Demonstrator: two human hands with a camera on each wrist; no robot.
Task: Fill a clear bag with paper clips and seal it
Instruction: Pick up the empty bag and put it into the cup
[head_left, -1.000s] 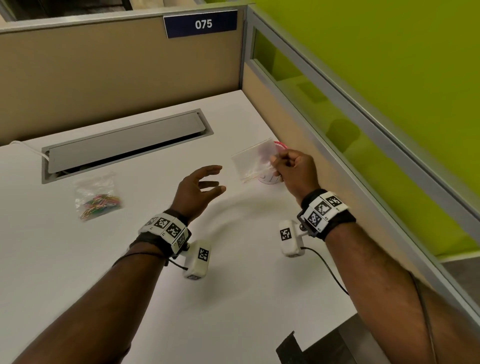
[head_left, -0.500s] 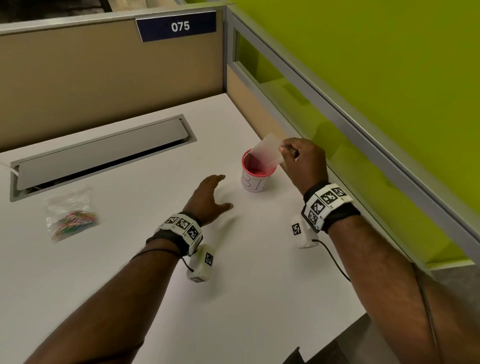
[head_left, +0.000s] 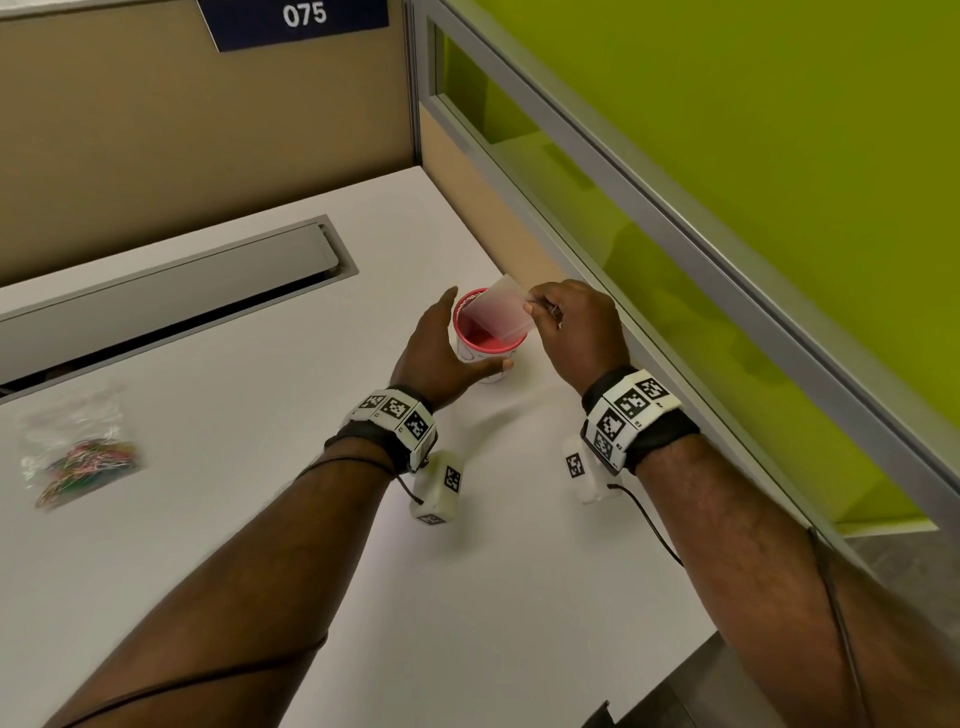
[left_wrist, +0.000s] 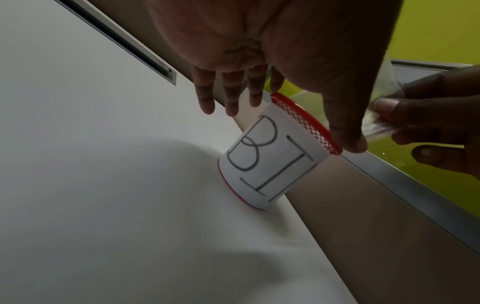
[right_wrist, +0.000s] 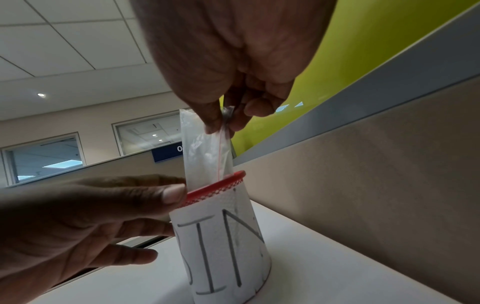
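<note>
A red mesh cup (head_left: 491, 347) wrapped in white paper marked "BIN" (left_wrist: 270, 160) stands near the desk's right edge. My right hand (head_left: 540, 312) pinches the top corner of a clear zip bag (head_left: 501, 314) that looks empty and holds it upright, with its lower end dipping inside the cup's rim (right_wrist: 215, 186). The bag (right_wrist: 205, 152) has a thin red line along its seal. My left hand (head_left: 447, 343) reaches around the cup with fairly straight fingers. Its thumb (right_wrist: 168, 194) touches the rim and its fingers (left_wrist: 231, 96) lie past the far side. What is inside the cup is hidden.
A second clear bag (head_left: 78, 457) filled with coloured paper clips lies at the desk's left. A grey cable hatch (head_left: 171, 291) runs across the back. A beige partition (head_left: 208, 130) and a green glass panel (head_left: 727, 156) wall in the back and right.
My left hand moved from the desktop to the cup and now brackets it. My right hand lowered the bag from above the cup into its rim.
</note>
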